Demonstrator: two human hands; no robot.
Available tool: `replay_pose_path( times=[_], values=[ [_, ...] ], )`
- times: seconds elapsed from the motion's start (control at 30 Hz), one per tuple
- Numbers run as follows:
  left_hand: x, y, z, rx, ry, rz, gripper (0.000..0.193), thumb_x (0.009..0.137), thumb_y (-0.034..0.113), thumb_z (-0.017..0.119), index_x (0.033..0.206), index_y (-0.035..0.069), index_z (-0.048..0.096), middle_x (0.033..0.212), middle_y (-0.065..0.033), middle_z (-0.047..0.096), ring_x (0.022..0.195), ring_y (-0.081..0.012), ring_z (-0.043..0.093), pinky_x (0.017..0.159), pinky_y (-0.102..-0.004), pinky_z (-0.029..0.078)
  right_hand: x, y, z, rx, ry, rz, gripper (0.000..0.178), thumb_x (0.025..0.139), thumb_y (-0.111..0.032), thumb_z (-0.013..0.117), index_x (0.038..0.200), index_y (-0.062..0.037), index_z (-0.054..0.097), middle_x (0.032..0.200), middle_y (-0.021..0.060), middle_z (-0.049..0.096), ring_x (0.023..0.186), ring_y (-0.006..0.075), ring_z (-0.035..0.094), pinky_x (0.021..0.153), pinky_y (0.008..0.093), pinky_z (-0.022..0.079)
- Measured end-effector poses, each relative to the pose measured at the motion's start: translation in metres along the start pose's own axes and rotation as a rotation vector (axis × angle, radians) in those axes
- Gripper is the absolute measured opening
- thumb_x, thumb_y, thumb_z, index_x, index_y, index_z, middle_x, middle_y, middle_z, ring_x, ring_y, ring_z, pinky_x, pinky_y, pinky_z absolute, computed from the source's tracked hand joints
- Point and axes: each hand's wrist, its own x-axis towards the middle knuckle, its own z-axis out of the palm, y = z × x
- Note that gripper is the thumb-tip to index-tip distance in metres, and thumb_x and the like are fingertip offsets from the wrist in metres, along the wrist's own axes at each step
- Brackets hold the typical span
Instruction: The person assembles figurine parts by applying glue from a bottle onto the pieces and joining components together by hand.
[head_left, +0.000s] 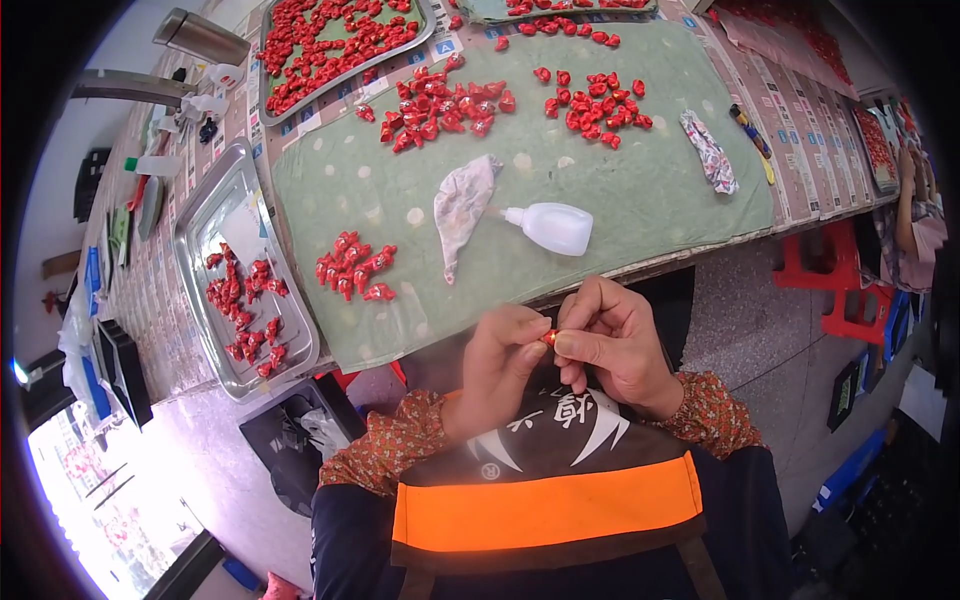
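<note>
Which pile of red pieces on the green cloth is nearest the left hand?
The front-left pile, beside the sparsely filled metal tray; the other piles on the cloth lie farther back.

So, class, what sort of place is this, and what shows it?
Probably a small workshop: heaps of small red pieces, metal tray holding more, squeeze bottle on green cloth.
</note>
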Motion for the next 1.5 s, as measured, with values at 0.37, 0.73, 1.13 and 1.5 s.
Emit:
replay_pose_path(
  times=[0.37,0.73,1.13,1.5],
  values=[
    [0.014,0.015,-0.011,-0.221,-0.092,-0.217,0.021,0.097,0.004,0.051,0.118,0.004,0.050,0.114,-0.0095,0.048,0.095,-0.0138,0.052,0.084,-0.0264,0.045,0.002,0.001,0.000,-0.282,0.003,-0.210,0.018,0.085,0.004,0.068,0.096,-0.0031,0.055,0.088,0.0014,0.060,0.073,0.0042,0.059,0.062,0.0192,0.049],
    [0.019,0.015,-0.018,-0.030,-0.137,-0.137,0.022,0.093,-0.002,0.053,0.115,0.002,0.054,0.112,-0.0095,0.052,0.103,-0.0164,0.053,0.089,-0.0274,0.044,0.003,0.006,-0.001,-0.705,0.041,-0.534,0.020,0.081,0.004,0.070,0.096,-0.0013,0.058,0.089,0.0056,0.061,0.077,0.0097,0.063,0.068,0.0218,0.050],
    [0.018,0.015,-0.017,0.143,-0.159,-0.048,0.020,0.093,-0.001,0.055,0.113,-0.002,0.056,0.110,-0.0136,0.056,0.100,-0.0179,0.056,0.090,-0.0271,0.043,0.001,0.003,-0.002,-0.293,0.022,-0.235,0.015,0.085,0.003,0.068,0.093,-0.0013,0.056,0.089,0.0034,0.063,0.074,0.0061,0.063,0.062,0.0192,0.052],
    [0.023,0.022,-0.007,-0.342,0.072,-0.555,0.019,0.099,0.012,0.053,0.114,0.002,0.050,0.093,-0.0063,0.059,0.081,-0.0110,0.060,0.067,-0.0240,0.053,0.014,-0.008,-0.007,-0.145,0.048,-0.026,0.011,0.092,-0.006,0.063,0.099,0.0013,0.058,0.082,0.0065,0.066,0.067,0.0095,0.065,0.055,0.0203,0.054]
  ],
)
